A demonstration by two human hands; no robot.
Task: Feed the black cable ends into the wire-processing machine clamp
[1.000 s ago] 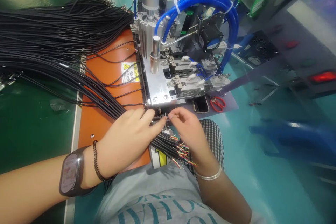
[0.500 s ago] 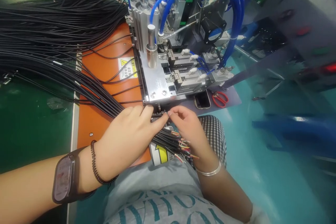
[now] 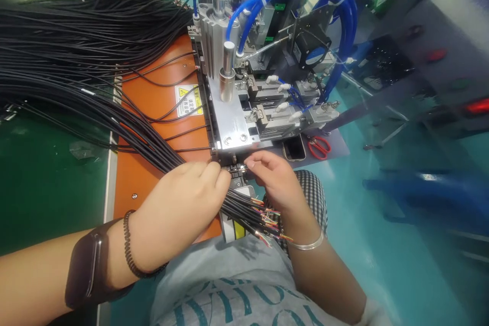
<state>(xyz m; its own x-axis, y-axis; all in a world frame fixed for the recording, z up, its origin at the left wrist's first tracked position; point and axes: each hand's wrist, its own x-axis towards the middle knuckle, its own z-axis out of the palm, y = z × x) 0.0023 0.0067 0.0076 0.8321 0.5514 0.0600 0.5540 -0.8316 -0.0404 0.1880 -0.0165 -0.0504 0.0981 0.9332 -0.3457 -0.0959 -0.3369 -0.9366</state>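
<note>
My left hand (image 3: pixel 194 188) is closed over a bundle of black cables (image 3: pixel 240 206) at the front edge of the machine (image 3: pixel 233 125). Its fingers curl down around a cable and hide most of the grip. From under that hand the bundle's stripped ends fan out, showing thin coloured wires (image 3: pixel 269 221). My right hand (image 3: pixel 277 178) pinches thumb and forefinger together beside a small metal clamp (image 3: pixel 237 168) below the machine's plate. Whatever sits between those fingertips is too small to make out.
A large heap of black cables (image 3: pixel 76 35) spreads over the orange table (image 3: pixel 153 183) at left. Several single cables run into the machine's side. Blue air hoses (image 3: pixel 344 20) arch above. Red-handled scissors (image 3: pixel 319 147) and a phone (image 3: pixel 294 148) lie right of the machine.
My left thumb and forefinger have drawn back left from my right fingertips and curled in, uncovering the small clamp. My right hand stays in nearly the same place. The view has shifted slightly.
</note>
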